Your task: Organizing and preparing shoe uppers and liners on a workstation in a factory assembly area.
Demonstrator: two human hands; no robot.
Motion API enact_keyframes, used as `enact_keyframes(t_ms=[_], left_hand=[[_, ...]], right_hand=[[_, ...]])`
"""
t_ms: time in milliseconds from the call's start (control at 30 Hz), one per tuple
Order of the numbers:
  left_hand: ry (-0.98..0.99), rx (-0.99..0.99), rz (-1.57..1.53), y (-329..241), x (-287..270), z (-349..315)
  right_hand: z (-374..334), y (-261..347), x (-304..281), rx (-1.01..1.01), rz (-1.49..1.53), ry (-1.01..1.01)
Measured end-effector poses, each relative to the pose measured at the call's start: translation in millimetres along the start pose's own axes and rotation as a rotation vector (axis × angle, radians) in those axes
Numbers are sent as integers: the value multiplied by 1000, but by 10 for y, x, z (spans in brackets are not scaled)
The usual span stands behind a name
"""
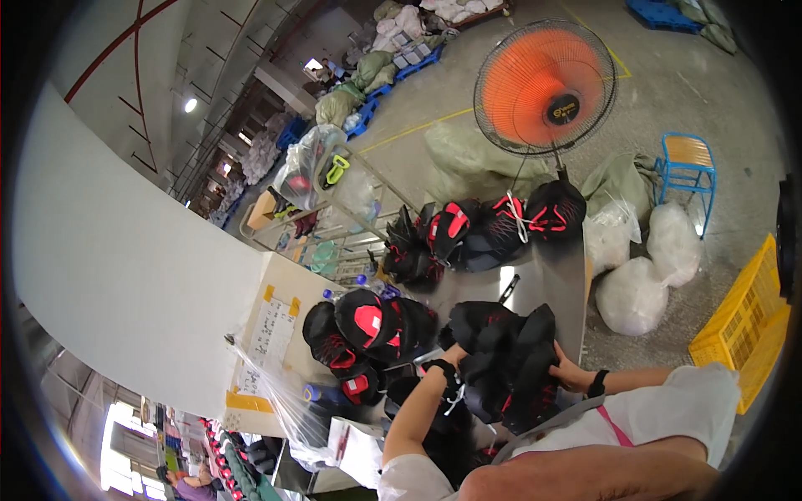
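Between my two hands is a bundle of black shoe uppers with small red details, held up close to my body over the near side of the table. My left hand grips its left side, the fingers mostly hidden by it. On the right side my right hand presses round the edge, thumb and fingers against the black material. Just left of the bundle lies a pile of black and red shoe uppers. Across the table's far side runs a row of tied bundles of uppers, one bound with white string.
A dark-handled tool lies on the shiny table. Beyond stands a large orange fan. At right are white plastic sacks, a yellow crate and a blue-legged stool. A metal rack stands at the far left of the table.
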State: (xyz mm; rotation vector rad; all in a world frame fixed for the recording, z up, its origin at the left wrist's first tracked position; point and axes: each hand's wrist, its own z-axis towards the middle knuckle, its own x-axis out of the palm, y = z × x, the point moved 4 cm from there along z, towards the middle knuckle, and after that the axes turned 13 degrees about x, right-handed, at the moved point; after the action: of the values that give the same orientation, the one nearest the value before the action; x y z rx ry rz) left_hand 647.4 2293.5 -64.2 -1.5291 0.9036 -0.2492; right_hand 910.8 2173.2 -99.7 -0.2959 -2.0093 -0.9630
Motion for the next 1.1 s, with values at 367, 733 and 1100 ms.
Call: enact_keyframes(t_ms=[367, 733, 1100], left_hand=[[-51, -112, -248, 371, 146, 32], [-156, 294, 410, 617, -6, 42], [-40, 242, 462, 519, -95, 32]], right_hand=[[9, -27, 56, 237, -208, 42], [197, -222, -230, 137, -171, 164], [392, -361, -323, 90, -296, 161]])
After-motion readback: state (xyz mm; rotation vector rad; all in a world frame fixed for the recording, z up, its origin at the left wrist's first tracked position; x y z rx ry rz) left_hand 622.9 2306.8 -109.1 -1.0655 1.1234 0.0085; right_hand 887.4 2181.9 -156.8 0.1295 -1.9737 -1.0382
